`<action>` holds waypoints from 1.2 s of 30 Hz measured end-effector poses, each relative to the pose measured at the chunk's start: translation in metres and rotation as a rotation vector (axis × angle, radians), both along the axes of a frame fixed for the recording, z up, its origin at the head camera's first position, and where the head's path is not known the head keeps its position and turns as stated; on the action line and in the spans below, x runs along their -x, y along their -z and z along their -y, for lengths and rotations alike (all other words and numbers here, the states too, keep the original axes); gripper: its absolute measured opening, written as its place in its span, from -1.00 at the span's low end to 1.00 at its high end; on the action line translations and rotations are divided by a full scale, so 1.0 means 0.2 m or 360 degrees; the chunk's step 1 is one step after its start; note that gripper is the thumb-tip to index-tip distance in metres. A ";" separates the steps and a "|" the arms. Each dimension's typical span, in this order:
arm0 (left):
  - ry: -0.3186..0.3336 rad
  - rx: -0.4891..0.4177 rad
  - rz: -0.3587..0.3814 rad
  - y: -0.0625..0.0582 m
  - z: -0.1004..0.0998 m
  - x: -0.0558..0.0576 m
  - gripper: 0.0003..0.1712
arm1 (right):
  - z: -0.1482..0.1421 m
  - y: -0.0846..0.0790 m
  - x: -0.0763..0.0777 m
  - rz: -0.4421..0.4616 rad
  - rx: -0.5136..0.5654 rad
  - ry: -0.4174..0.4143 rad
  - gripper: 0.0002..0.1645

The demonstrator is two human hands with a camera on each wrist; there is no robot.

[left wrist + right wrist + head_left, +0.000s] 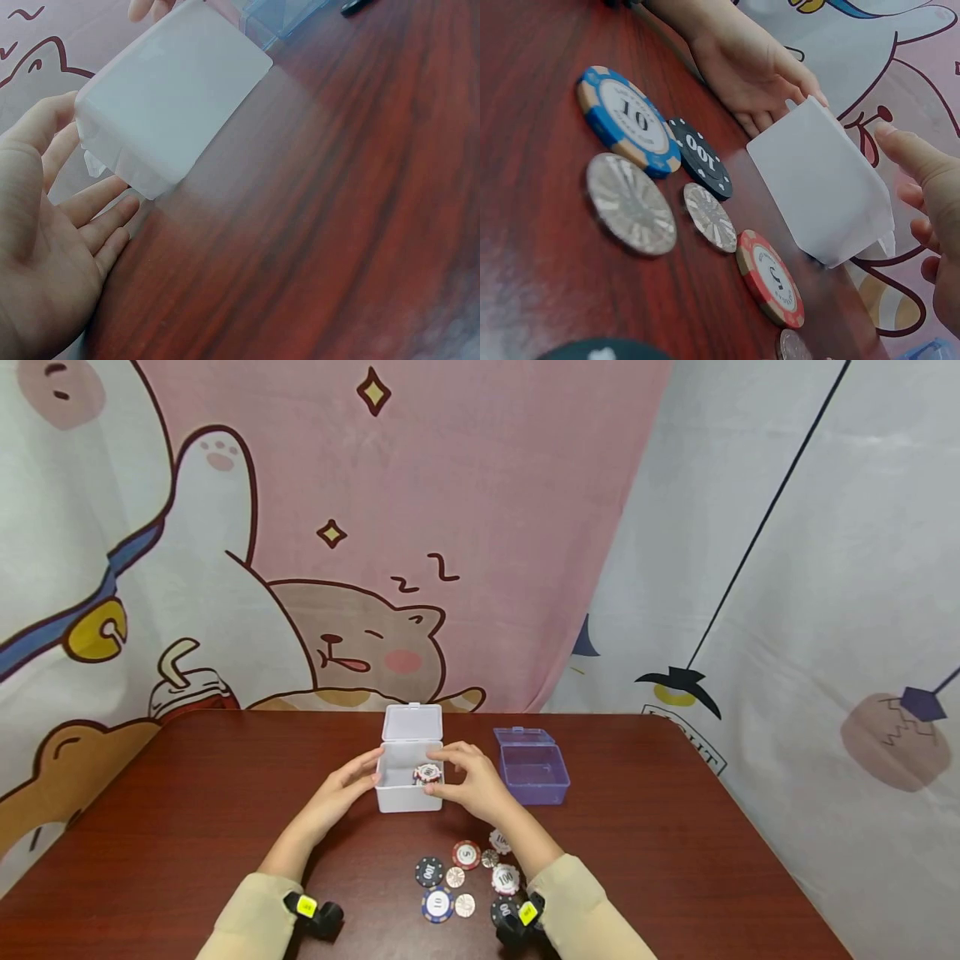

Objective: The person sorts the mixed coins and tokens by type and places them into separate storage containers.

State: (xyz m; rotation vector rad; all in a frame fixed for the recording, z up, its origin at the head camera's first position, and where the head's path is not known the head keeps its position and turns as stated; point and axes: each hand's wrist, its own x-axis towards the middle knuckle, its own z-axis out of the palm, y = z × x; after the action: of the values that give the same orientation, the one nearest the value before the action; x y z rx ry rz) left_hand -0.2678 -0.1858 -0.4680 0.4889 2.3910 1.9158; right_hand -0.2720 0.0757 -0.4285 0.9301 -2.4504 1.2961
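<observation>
A white plastic box (408, 800) stands on the table with its lid raised at the back. White-and-dark-red poker chips (427, 772) show in its right part. My left hand (341, 795) touches the box's left side with loosely extended fingers; the left wrist view shows the palm facing the white box (172, 97). At the right side my right hand (476, 781) has its thumb near the front corner and its other fingers over the rim. In the right wrist view that hand's thumb (919, 154) and fingers are spread apart, with nothing seen between them.
Right of the white box stands a translucent purple box (535, 792), lid up. Nearer the front lie a red chip (467, 855), black chip (430, 872), blue chip (437, 904), white chip (506, 880) and several silvery discs (465, 906). A patterned cloth (525, 527) hangs behind.
</observation>
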 end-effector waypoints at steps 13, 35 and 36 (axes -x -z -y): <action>0.0003 -0.0005 0.0009 0.00 0.00 0.00 -0.43 | -0.09 0.02 -0.08 -0.0025 -0.0025 -0.0086 -0.41; 0.0010 -0.0019 0.0015 0.00 0.00 0.00 -0.42 | -0.21 0.08 -0.22 -0.0016 -0.0273 -0.0143 -0.40; 0.0009 -0.0018 0.0014 0.00 0.00 0.00 -0.42 | -0.22 0.08 -0.22 -0.0019 -0.0283 -0.0145 -0.40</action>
State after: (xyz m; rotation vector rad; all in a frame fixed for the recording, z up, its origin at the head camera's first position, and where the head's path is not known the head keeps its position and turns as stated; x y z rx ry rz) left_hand -0.2672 -0.1856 -0.4674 0.4866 2.3721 1.9265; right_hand -0.2278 0.1188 -0.4451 1.1008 -2.5748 1.1090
